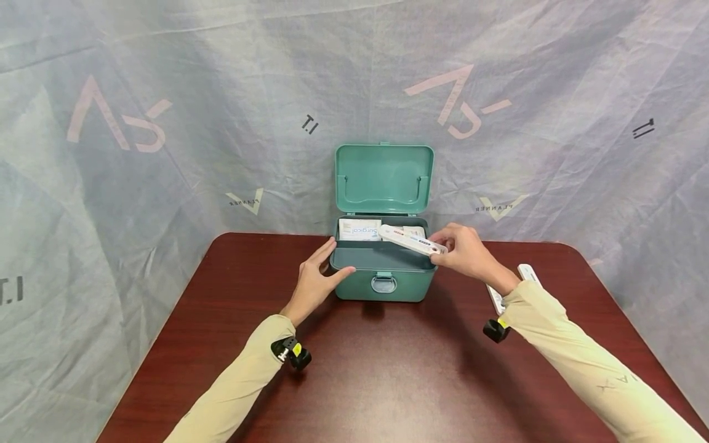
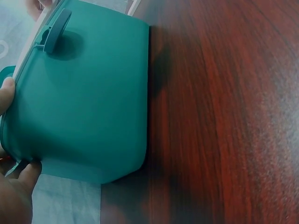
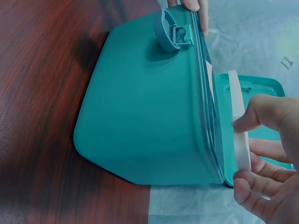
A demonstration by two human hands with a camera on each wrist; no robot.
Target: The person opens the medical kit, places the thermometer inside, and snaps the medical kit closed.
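A teal storage box stands with its lid raised behind it. My left hand holds the box at its left front corner, thumb at the front rim and fingers along the side. My right hand pinches one end of a slim white case with small coloured print. The case is tilted over the right part of the box opening, and the right wrist view shows its narrow edge between thumb and fingers. Inside, at the back, lies a white packet printed "Surgical". Another white packet is partly hidden by the case.
Slim white items lie on the brown table to the right, partly covered by my right forearm. A metal-coloured latch loop hangs on the box front. Grey printed cloth hangs behind the table.
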